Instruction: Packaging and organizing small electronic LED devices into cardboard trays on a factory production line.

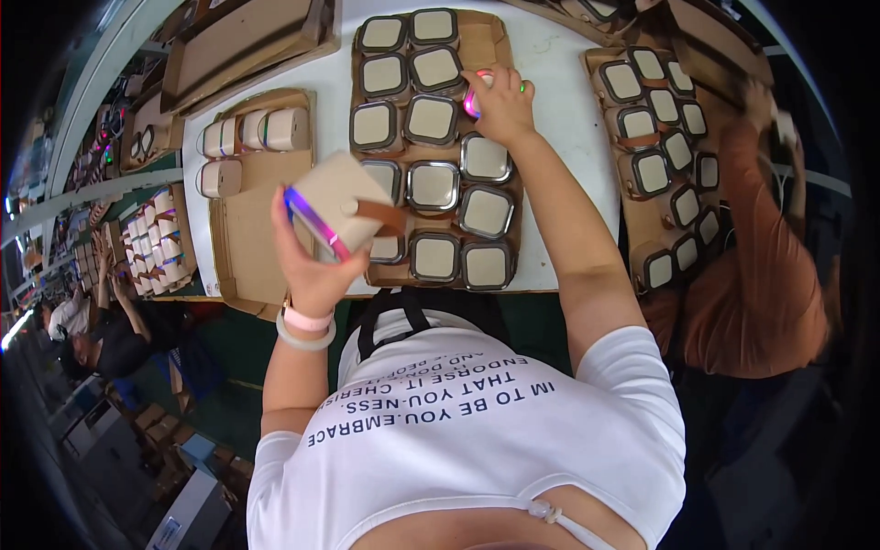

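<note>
My left hand (307, 266) grips a beige block-shaped device (341, 188) with rounded corners, a brown strap and a rim glowing blue to pink. It is held tilted above the table, between two cardboard trays. My right hand (506, 108) reaches to the far right part of the middle tray (481, 41), its fingers closed around a second lit device (475, 96) that glows pink; most of it is hidden by the hand. Several like devices (432, 119) stand in that tray, their flat beige faces up and dark rims unlit.
A cardboard tray (261, 220) on the left has a few beige devices (272, 129) lying at its far end. On the right, another filled tray (632, 211) stands beside a person in a brown top (770, 275). Cardboard boxes (247, 50) line the white table's (550, 55) far edge.
</note>
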